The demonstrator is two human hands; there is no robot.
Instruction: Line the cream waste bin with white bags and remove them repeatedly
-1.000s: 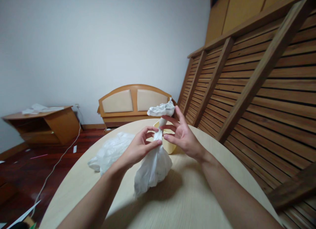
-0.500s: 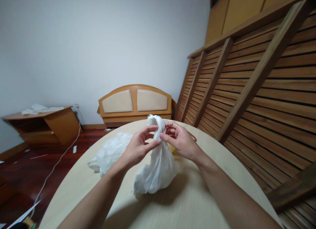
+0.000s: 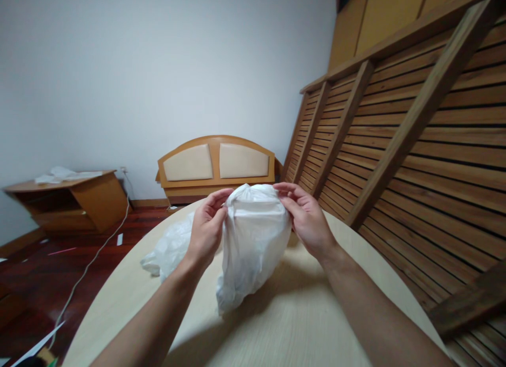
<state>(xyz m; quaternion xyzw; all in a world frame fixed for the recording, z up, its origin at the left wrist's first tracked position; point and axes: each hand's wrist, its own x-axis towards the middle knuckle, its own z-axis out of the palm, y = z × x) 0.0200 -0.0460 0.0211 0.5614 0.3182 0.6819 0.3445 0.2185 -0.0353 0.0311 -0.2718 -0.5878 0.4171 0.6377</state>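
A white plastic bag (image 3: 253, 245) is stretched between my two hands above the round table (image 3: 316, 309). My left hand (image 3: 209, 219) pinches the bag's upper left edge, thumb against fingers. On the other side, my right hand (image 3: 304, 214) grips the upper right edge the same way. The bag's top is spread wide and its lower corner hangs near the tabletop; whether it touches I cannot tell. What is inside, if anything, does not show. Left of it, a second crumpled white plastic bag (image 3: 169, 245) lies on the table, partly hidden by my left hand and forearm.
Slatted wooden panels (image 3: 395, 145) lean along the right side. A wooden headboard (image 3: 215, 172) stands against the far wall. At left, a low cabinet (image 3: 87, 203) bears white sheets, and a white cable (image 3: 95, 261) runs across the dark red floor.
My hands have moved apart, left and right. The bag's top, gathered and twisted before, is now spread wide between them. The second bag has stayed in place.
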